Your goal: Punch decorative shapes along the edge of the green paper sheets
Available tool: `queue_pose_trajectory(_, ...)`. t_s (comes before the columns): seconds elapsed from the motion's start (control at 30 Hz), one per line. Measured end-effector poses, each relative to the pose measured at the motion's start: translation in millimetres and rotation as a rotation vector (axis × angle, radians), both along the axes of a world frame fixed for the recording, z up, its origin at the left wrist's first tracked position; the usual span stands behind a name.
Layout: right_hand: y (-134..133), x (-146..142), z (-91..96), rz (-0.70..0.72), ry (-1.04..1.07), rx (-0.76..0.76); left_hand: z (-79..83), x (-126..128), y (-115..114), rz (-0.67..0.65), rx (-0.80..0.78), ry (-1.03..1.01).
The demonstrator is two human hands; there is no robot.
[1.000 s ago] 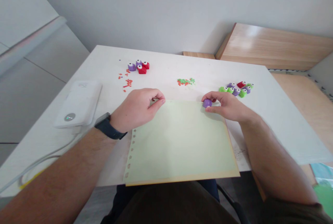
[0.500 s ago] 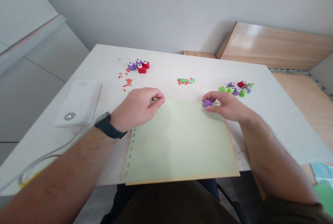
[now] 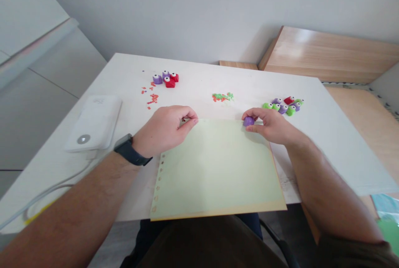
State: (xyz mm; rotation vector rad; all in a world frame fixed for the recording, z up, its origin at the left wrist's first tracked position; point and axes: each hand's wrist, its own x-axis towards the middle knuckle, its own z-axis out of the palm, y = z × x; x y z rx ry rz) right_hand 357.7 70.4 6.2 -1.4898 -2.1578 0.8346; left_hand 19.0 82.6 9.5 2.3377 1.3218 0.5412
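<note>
A pale green sheet of paper [image 3: 218, 168] lies before me, with a row of small shaped holes down its left edge. A yellowish sheet edge [image 3: 237, 212] shows beneath it. My left hand [image 3: 170, 126], wearing a dark watch, pinches the sheet's far edge near the left corner. In my right hand [image 3: 264, 124] is a purple craft paper punch [image 3: 248, 121], gripped between thumb and fingers at the far edge, toward the right corner. Fingers partly hide the punch, and I cannot tell whether paper sits in its slot.
Several red and purple punches [image 3: 170, 82] stand far left beside orange paper bits [image 3: 152, 99]. Green and orange bits [image 3: 222, 97] lie mid-table. More punches [image 3: 283, 109] cluster beyond my right hand. A white power bank [image 3: 95, 122] with a cable [image 3: 62, 183] is at left.
The green sheet has shifted slightly to the right along its left side over the yellowish one. The purple punch has turned slightly in my right hand; both hands stay nearly in place.
</note>
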Motion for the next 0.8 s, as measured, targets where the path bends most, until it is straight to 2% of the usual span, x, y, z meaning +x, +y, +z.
queue_pose_trajectory(0.5, -3.3, -2.8, 5.1, 0.055, -0.033, 0.006, -2.9, -0.9, 1.3, -0.043, -0.025, 0.003)
queue_pose_trajectory(0.8, -2.4, 5.2, 4.4, 0.024, -0.013, -0.002, -3.9, -1.3, 2.3, -0.045, -0.023, -0.002)
